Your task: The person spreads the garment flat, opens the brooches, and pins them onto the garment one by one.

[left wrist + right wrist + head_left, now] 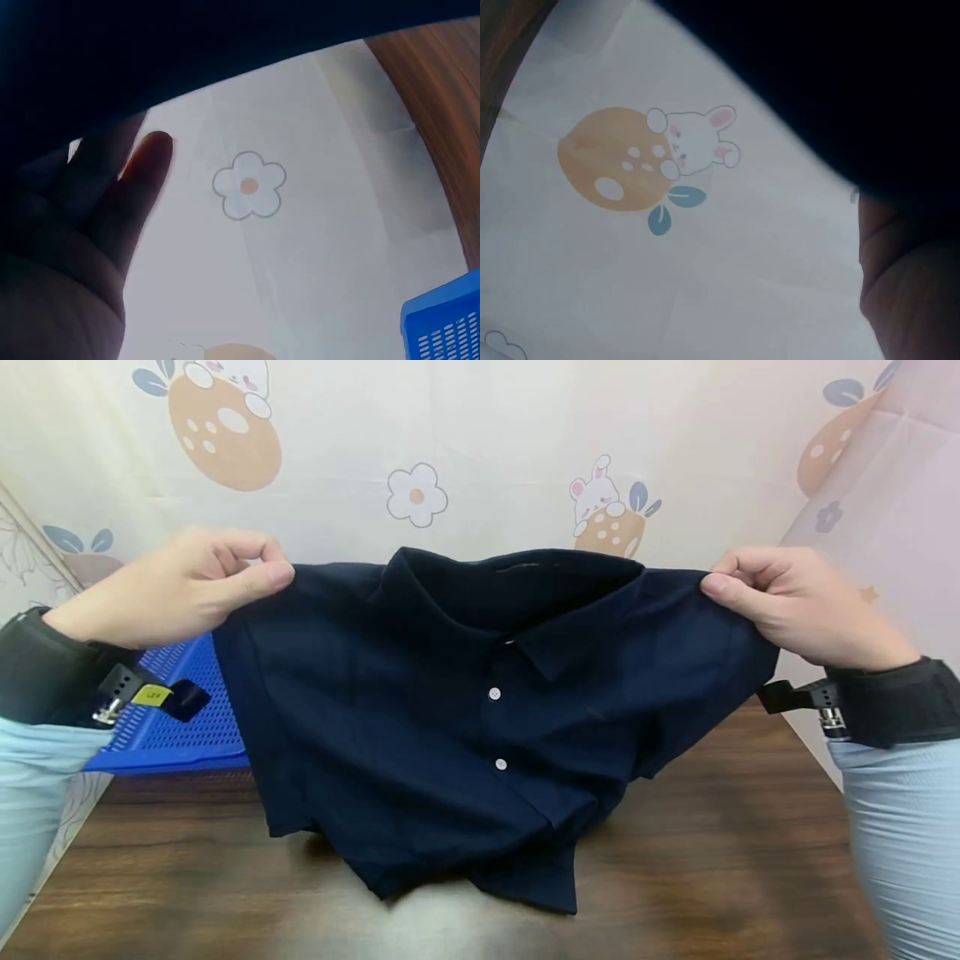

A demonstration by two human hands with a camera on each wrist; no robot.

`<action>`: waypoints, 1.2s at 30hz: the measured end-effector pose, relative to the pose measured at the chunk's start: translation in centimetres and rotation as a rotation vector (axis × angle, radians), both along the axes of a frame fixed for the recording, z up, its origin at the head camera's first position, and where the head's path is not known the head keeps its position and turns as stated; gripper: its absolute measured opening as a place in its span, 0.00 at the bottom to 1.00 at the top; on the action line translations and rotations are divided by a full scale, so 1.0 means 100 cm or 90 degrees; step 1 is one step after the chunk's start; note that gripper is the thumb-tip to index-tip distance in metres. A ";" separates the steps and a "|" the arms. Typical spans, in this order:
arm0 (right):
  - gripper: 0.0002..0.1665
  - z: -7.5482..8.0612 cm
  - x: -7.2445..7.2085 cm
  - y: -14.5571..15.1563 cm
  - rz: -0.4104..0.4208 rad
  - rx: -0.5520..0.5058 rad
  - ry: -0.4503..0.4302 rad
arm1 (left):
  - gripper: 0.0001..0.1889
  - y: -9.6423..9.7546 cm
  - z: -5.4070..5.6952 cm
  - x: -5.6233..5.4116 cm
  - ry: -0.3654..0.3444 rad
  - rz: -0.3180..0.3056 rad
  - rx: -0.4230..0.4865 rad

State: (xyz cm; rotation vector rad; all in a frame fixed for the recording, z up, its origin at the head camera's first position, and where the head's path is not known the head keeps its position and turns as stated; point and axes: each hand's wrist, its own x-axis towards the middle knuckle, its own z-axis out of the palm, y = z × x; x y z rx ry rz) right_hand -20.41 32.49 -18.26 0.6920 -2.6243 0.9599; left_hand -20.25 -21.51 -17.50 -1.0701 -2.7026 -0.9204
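A dark navy short-sleeved shirt [442,718] with a collar and white buttons hangs spread between both hands in the head view, its front toward me. My left hand [202,578] pinches the shoulder on the left between thumb and fingers. At the opposite shoulder, my right hand [802,602] pinches the cloth the same way. The lower part of the shirt folds and droops close over the table. In the left wrist view the dark cloth [187,45] covers the top, above the shadowed left hand [82,240]. Cloth hides most of the right hand [907,277] in the right wrist view.
A blue perforated plastic basket [187,727] stands behind the shirt at the left of the brown wooden table [720,860]. Behind the table hangs a pale curtain [510,435] printed with rabbits, flowers and orange fruit shapes. Each wrist wears a black strap.
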 end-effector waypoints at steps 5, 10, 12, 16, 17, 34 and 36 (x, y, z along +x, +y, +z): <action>0.09 0.001 -0.004 -0.001 0.008 -0.029 0.001 | 0.13 -0.003 0.008 -0.012 -0.025 0.037 0.057; 0.09 0.010 -0.009 -0.002 -0.016 -0.037 0.030 | 0.15 -0.005 0.020 -0.023 -0.106 0.029 0.128; 0.09 0.013 -0.013 -0.002 -0.028 -0.031 0.037 | 0.16 -0.006 0.024 -0.029 -0.127 0.029 0.139; 0.11 0.014 -0.026 -0.001 -0.042 -0.037 -0.002 | 0.16 -0.005 0.024 -0.043 -0.068 0.094 0.040; 0.11 0.013 -0.031 -0.001 -0.042 -0.036 -0.013 | 0.17 -0.004 0.023 -0.047 -0.043 0.113 0.003; 0.17 -0.013 -0.096 -0.019 -0.050 0.094 -0.071 | 0.20 0.013 -0.022 -0.113 0.069 0.225 -0.161; 0.17 -0.015 -0.101 -0.024 -0.055 0.118 -0.066 | 0.20 0.015 -0.027 -0.116 0.062 0.242 -0.172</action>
